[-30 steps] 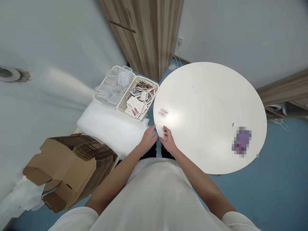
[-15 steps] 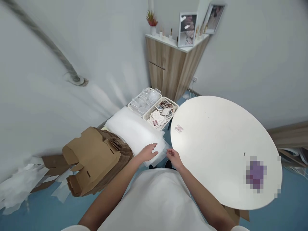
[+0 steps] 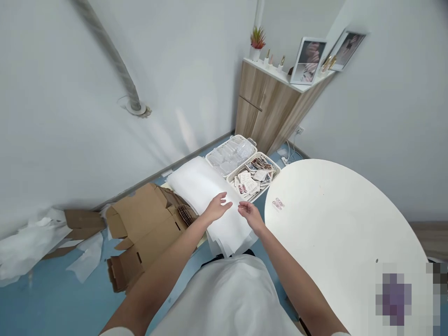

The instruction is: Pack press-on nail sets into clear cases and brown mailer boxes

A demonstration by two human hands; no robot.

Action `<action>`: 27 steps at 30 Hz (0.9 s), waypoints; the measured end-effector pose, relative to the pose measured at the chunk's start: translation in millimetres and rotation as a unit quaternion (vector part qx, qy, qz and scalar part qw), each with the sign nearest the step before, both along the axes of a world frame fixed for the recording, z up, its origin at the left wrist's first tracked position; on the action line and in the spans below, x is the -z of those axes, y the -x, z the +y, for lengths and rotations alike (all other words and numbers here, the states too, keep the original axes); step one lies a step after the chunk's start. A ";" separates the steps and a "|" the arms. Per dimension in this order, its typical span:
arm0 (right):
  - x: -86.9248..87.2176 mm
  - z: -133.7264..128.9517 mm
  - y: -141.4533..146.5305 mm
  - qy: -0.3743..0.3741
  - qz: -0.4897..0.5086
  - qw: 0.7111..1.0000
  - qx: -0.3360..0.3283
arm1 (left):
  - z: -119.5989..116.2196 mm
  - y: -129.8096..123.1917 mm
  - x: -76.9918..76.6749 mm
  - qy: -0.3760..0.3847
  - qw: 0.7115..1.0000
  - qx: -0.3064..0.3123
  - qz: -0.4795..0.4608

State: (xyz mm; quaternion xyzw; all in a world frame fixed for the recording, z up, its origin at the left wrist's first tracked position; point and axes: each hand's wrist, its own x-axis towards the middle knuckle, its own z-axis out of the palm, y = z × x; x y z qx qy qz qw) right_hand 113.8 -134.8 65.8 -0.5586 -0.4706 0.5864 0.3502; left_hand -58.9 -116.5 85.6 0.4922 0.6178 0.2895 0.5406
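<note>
My left hand point(image 3: 217, 208) hovers over a stack of thin white sheets point(image 3: 196, 179), fingers spread and holding nothing visible. Just across from it, above the sheets' right edge, my right hand point(image 3: 252, 216) has its fingers loosely bent and parted, also with nothing visible in it. Whether either hand touches the sheets cannot be made out. Beyond the stack, a white basket point(image 3: 268, 188) holds many printed cards point(image 3: 246, 183). Clear plastic boxes point(image 3: 231, 156) fill a second basket beside it.
Flattened brown cardboard boxes point(image 3: 150, 233) are piled left of the sheets. A round white table point(image 3: 336, 210) stands at right, bearing a small printed card point(image 3: 278, 204) and a blurred purple patch. Behind is a wood-grain cabinet point(image 3: 269, 102). Crumpled white wrapping point(image 3: 31, 242) lies far left.
The view has shifted, so the cabinet, baskets and table sit lower and further right. Both hands now hover further in over the white sheets; they remain open.
</note>
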 end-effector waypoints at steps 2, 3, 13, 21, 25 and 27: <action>-1.2 23.3 8.3 -0.012 -0.004 1.000 -0.021 | 15.7 3.4 -1.8 0.013 1.000 -0.022 -0.009; -0.8 36.0 13.2 -0.021 -0.011 0.999 -0.028 | 23.4 5.8 -1.7 0.020 0.999 -0.029 -0.009; 38.3 150.2 70.2 -0.156 -0.191 0.961 -0.123 | 105.8 41.4 43.1 0.041 0.988 -0.141 0.043; 58.4 169.0 74.9 -0.170 -0.233 0.944 -0.159 | 137.0 53.0 70.3 0.020 0.986 -0.147 0.076; 53.7 171.3 72.3 -0.148 -0.211 0.955 -0.144 | 138.7 54.3 68.8 0.011 0.986 -0.151 0.073; 48.6 172.1 71.0 -0.149 -0.187 0.962 -0.130 | 139.0 54.2 62.3 -0.001 0.985 -0.159 0.072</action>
